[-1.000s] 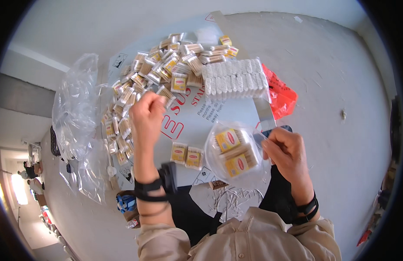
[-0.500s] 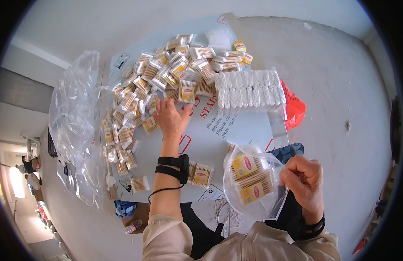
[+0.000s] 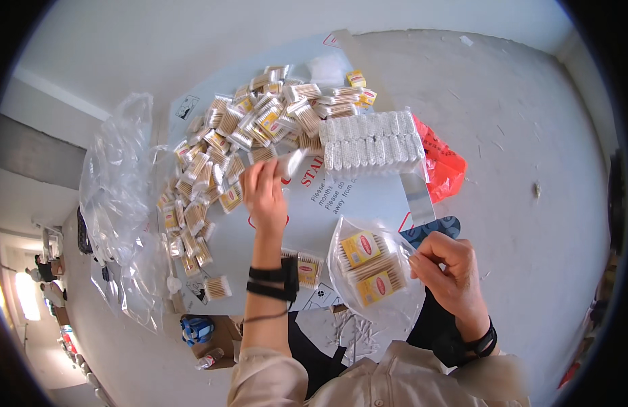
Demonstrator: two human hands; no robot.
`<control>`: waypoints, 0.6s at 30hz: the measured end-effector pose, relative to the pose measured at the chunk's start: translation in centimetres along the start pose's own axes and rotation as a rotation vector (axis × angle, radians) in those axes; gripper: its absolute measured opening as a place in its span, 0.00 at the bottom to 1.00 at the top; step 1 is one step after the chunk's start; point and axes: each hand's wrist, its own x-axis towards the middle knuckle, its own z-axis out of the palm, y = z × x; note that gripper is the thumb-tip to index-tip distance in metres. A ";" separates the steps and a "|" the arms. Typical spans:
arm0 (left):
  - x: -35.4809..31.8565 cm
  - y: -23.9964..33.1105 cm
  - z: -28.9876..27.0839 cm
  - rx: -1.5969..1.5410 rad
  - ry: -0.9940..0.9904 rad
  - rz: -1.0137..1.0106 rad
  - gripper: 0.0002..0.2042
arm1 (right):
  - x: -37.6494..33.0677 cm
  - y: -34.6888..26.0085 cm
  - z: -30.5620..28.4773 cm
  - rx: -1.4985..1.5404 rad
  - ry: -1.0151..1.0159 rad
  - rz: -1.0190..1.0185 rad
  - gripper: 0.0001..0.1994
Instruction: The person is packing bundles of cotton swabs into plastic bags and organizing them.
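Observation:
My left hand (image 3: 265, 197) is closed on a small pack of cotton swabs (image 3: 291, 163), lifted and tilted just in front of the pile. With its fingertips pinched, my right hand (image 3: 453, 275) grips the edge of a clear plastic bag (image 3: 410, 298) at the table's near edge. Inside that bag lie packs of swabs with yellow labels (image 3: 378, 288). A wide heap of similar swab packs (image 3: 229, 122) spreads over the far and left part of the table. Two packs (image 3: 308, 270) lie beside my left wrist, the left one partly hidden by it.
A clear-wrapped block of white-tipped bundles (image 3: 375, 149) stands right of the heap, with a red plastic bag (image 3: 442, 163) behind its right end. Large clear plastic sheeting (image 3: 117, 210) hangs at the table's left edge. Below are a cardboard box (image 3: 226, 339) and a bottle (image 3: 209, 358).
My left hand has closed on a swab pack from the heap's near edge and raised it. My right hand still pinches the bag, which has shifted slightly left in view.

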 end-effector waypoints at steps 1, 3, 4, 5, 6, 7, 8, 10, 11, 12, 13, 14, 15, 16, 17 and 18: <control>0.3 1.3 -2.0 0.045 0.029 0.103 0.16 | 0.0 0.1 0.1 0.005 0.002 -0.005 0.10; 0.1 3.5 -5.5 0.090 0.052 0.203 0.18 | 0.2 0.7 0.5 -0.006 0.042 -0.039 0.11; 0.0 4.6 -7.1 0.101 0.035 0.258 0.17 | 0.3 0.9 0.5 0.001 0.041 -0.045 0.11; -0.1 5.6 -8.5 0.108 0.020 0.311 0.16 | 0.2 1.0 0.5 -0.011 0.046 -0.026 0.11; -0.1 6.4 -9.6 0.108 0.023 0.316 0.16 | 0.2 1.0 0.5 -0.023 0.053 -0.005 0.11; 0.0 7.1 -10.8 0.124 0.022 0.342 0.15 | 0.2 0.8 0.6 -0.019 0.052 -0.012 0.11; 0.0 7.8 -11.8 0.138 0.019 0.368 0.14 | 0.3 0.6 0.7 -0.013 0.051 -0.021 0.12; 0.0 9.2 -13.3 0.171 0.019 0.377 0.13 | 0.3 0.4 0.8 -0.006 0.052 -0.035 0.12; 0.1 9.9 -13.8 0.150 0.023 0.367 0.14 | 0.3 0.5 0.8 -0.035 0.032 -0.033 0.11; 0.3 10.6 -14.2 0.127 0.026 0.358 0.15 | 0.3 0.5 0.8 -0.064 0.013 -0.030 0.11; 0.8 11.3 -14.5 0.127 0.028 0.363 0.15 | 0.4 0.3 0.8 -0.070 0.015 -0.037 0.11; 1.4 12.1 -14.8 0.049 0.037 0.263 0.12 | 0.4 0.3 0.9 -0.068 0.020 -0.039 0.11; 1.8 12.9 -15.0 -0.030 0.045 0.163 0.10 | 0.5 0.3 0.9 -0.071 0.019 -0.056 0.11; 1.9 13.6 -15.2 -0.031 0.045 0.170 0.10 | 0.5 0.3 0.9 -0.074 0.018 -0.074 0.11; 1.8 14.3 -15.5 -0.342 0.005 -0.209 0.09 | 0.6 0.3 0.8 -0.075 0.019 -0.077 0.11; 1.8 14.8 -15.6 -0.648 -0.040 -0.592 0.08 | 0.6 0.4 0.8 -0.071 0.024 -0.078 0.11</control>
